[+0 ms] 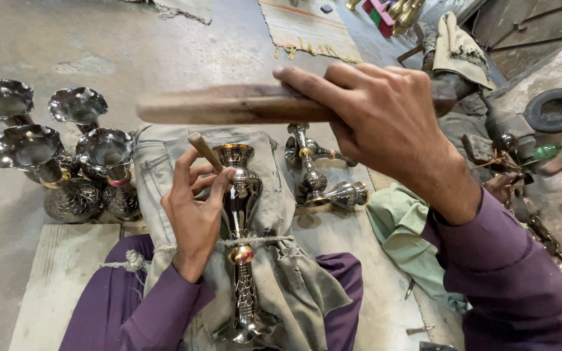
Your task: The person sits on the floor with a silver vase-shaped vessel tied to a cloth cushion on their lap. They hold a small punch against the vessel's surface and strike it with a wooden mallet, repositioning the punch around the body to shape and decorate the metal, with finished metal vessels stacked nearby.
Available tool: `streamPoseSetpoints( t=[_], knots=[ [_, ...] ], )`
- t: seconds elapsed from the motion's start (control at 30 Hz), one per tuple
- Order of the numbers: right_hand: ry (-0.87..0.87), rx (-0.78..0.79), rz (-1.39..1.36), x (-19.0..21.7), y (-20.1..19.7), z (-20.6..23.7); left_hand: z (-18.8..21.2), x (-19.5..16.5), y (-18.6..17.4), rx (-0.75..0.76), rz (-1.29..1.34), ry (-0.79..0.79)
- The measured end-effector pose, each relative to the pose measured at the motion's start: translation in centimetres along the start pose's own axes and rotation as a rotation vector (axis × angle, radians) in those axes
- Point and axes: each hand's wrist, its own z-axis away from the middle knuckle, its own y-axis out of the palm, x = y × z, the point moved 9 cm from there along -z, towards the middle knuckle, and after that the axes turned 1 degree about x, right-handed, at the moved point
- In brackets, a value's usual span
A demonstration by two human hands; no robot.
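A shiny dark metal vase [242,214] with a brass ring lies lengthwise on a grey cloth pad [274,260] tied over my lap. My left hand [193,208] rests against the vase's neck and pinches a thin wooden-handled tool [204,151] whose tip meets the metal. My right hand [385,123] is raised above it, shut on a long wooden mallet stick [229,104] held level across the view.
Several finished fluted vases [66,162] stand at the left on the concrete floor. Two more vase pieces [317,175] lie beyond the pad. A green cloth [401,227] lies at the right, with tools and a black ring [557,109] farther right.
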Motion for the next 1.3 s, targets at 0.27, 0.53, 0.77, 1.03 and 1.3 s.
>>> streamPoseSetpoints(
  t=[0.27,0.53,0.77,1.03,1.3],
  knots=[
    [0.008,0.165,-0.132,-0.1,1.4,-2.1,-0.2,-0.2,0.1,-0.001,-0.020,0.003],
    [-0.006,0.240,0.079,-0.3,2.7,-0.5,-0.5,0.2,0.6,0.064,-0.043,-0.017],
    [0.170,0.263,-0.112,-2.7,4.7,2.9,-2.4,0.5,1.1,0.230,-0.128,0.021],
    [0.301,0.124,-0.197,-2.5,8.0,10.4,-4.6,-1.2,5.1,0.714,-0.252,0.158],
    [0.537,0.007,-0.371,-1.4,11.2,18.4,-4.6,-3.2,7.3,0.934,-0.322,0.295]
  ],
)
